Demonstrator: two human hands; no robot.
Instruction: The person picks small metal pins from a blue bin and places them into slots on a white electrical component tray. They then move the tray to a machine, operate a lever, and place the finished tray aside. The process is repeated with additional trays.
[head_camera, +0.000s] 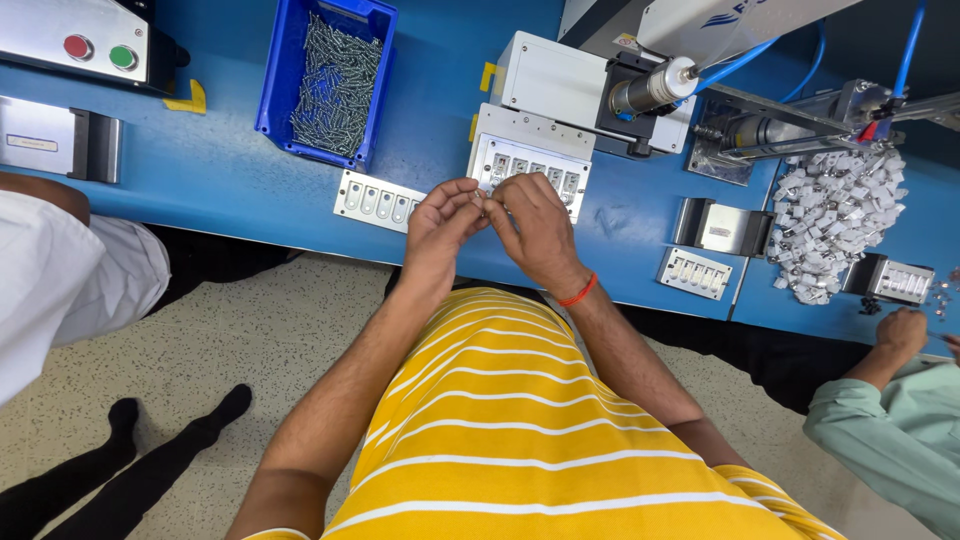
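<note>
blue workbench — left hand and right hand pinch one tiny part together, beside slotted fixture.

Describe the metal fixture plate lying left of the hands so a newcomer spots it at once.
On the blue workbench, look below the blue bin of screws. The flat metal plate lies at the bench's front edge, touching the left hand. Unlike the other plates, it lies loose, apart from any machine.
</note>
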